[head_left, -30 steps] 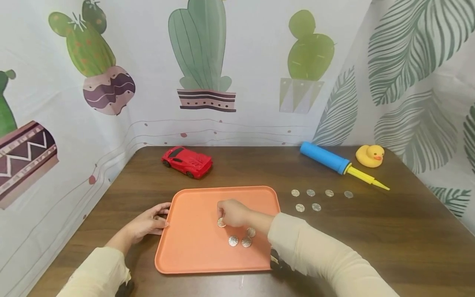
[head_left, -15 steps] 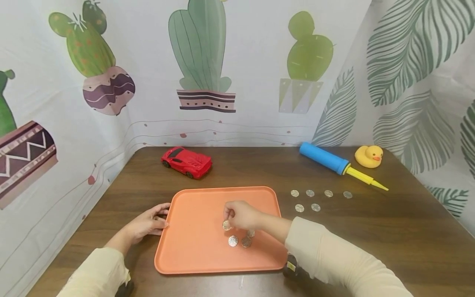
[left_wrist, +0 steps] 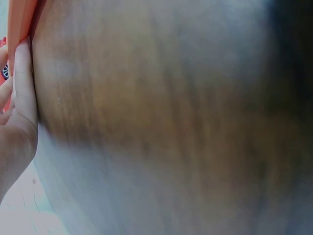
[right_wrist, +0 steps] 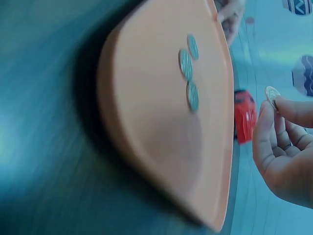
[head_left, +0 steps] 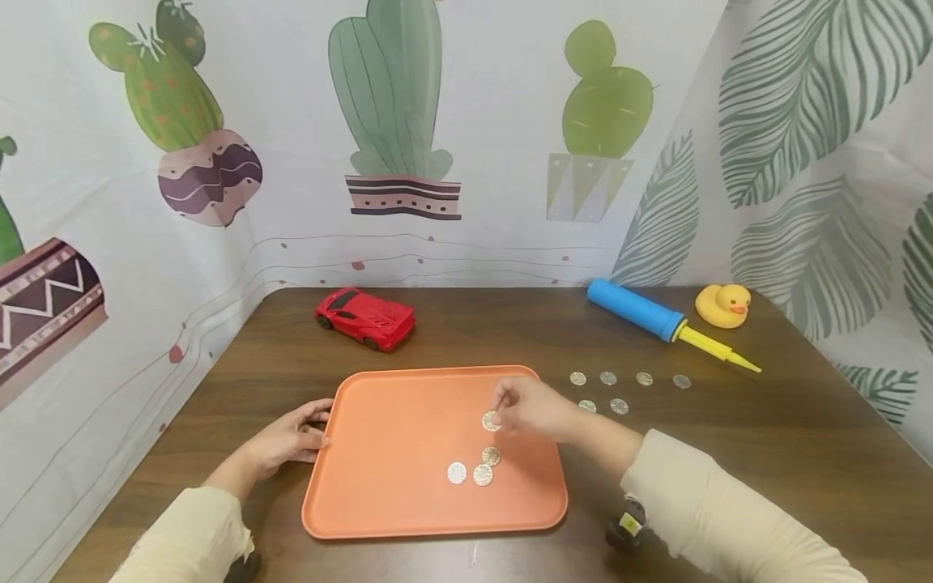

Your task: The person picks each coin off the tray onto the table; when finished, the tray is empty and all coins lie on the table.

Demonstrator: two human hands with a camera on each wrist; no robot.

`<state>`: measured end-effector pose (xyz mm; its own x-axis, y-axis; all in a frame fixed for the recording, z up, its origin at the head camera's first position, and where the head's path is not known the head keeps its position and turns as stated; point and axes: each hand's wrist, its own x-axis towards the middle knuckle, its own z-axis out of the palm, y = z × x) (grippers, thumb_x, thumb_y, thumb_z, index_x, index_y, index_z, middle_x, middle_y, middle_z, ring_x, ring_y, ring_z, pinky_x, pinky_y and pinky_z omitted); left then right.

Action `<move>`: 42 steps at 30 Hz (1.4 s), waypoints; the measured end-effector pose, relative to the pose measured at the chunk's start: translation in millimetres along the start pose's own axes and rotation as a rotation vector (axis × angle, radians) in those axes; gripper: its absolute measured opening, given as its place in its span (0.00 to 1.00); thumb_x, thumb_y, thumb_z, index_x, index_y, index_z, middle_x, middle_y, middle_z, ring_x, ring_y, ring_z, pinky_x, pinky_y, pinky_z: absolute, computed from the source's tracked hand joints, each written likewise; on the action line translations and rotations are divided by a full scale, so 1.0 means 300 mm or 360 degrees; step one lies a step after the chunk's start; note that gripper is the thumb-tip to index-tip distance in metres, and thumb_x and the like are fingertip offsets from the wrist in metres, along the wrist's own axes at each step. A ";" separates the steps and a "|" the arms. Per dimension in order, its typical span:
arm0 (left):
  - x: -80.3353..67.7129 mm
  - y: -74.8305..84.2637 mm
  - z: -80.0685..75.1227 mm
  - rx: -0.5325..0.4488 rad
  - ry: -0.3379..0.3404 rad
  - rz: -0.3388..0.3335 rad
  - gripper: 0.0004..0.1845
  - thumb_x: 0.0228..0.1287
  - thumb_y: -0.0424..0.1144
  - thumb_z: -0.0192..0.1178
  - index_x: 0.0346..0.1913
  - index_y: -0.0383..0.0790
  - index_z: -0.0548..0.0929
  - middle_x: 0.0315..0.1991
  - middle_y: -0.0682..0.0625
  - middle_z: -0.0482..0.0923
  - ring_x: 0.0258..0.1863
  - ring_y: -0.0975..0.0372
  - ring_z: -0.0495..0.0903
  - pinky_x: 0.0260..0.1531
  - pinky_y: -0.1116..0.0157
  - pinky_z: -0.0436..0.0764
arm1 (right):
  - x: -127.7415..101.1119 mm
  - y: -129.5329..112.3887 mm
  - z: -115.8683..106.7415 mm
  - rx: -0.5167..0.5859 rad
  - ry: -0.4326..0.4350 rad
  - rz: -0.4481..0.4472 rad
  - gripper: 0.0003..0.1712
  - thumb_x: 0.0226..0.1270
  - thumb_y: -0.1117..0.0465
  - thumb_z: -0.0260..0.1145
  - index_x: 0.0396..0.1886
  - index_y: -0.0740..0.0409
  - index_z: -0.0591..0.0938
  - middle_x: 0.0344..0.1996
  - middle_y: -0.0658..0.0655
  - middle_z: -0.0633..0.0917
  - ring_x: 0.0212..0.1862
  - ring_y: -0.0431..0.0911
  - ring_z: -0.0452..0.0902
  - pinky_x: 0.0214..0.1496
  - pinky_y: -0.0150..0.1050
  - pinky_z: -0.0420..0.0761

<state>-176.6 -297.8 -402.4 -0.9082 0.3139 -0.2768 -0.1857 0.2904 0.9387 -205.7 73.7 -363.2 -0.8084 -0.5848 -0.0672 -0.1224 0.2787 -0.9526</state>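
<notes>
In the head view an orange tray lies on the table. Three coins lie on it, grouped right of its middle: one coin at the left, another coin beside it and a third coin just above. Over the tray's right part, my right hand pinches a coin between thumb and fingertip, raised off the surface in the right wrist view. My left hand touches the tray's left rim, its thumb lying straight along the edge in the left wrist view.
Several coins lie in two rows on the table right of the tray. At the back stand a red toy car, a blue and yellow hand pump and a yellow rubber duck. A patterned cloth hangs behind the table.
My right hand has moved right across the tray with the pinched coin. More of the three coins on the tray now shows. The left hand stays at the tray's rim.
</notes>
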 end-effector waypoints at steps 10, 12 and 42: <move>0.000 0.002 0.000 -0.0031 -0.0023 0.0002 0.37 0.53 0.27 0.53 0.63 0.26 0.45 0.52 0.33 0.53 0.38 0.57 0.70 0.36 0.56 0.76 | -0.091 0.057 -0.138 0.0033 0.0149 0.0091 0.06 0.49 0.74 0.59 0.28 0.68 0.71 0.22 0.56 0.73 0.25 0.46 0.72 0.28 0.40 0.76; 0.000 0.003 0.001 -0.0027 -0.0021 0.0003 0.37 0.53 0.27 0.53 0.63 0.26 0.45 0.52 0.33 0.53 0.38 0.57 0.70 0.36 0.56 0.76 | -0.110 0.065 -0.164 0.0035 0.0188 0.0126 0.06 0.50 0.74 0.59 0.28 0.67 0.70 0.23 0.57 0.73 0.26 0.46 0.72 0.28 0.38 0.76; 0.002 0.003 -0.006 -0.0039 -0.0003 -0.0019 0.37 0.53 0.27 0.54 0.63 0.27 0.46 0.52 0.34 0.53 0.39 0.57 0.70 0.36 0.56 0.76 | -0.291 0.205 -0.398 -0.0131 0.0612 0.0202 0.10 0.54 0.73 0.58 0.32 0.77 0.69 0.28 0.60 0.76 0.26 0.41 0.72 0.29 0.36 0.76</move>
<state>-178.0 -298.9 -401.4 -0.9052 0.3122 -0.2882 -0.2056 0.2716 0.9402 -211.5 232.8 -380.5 -0.9744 -0.2188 -0.0519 -0.0409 0.3994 -0.9159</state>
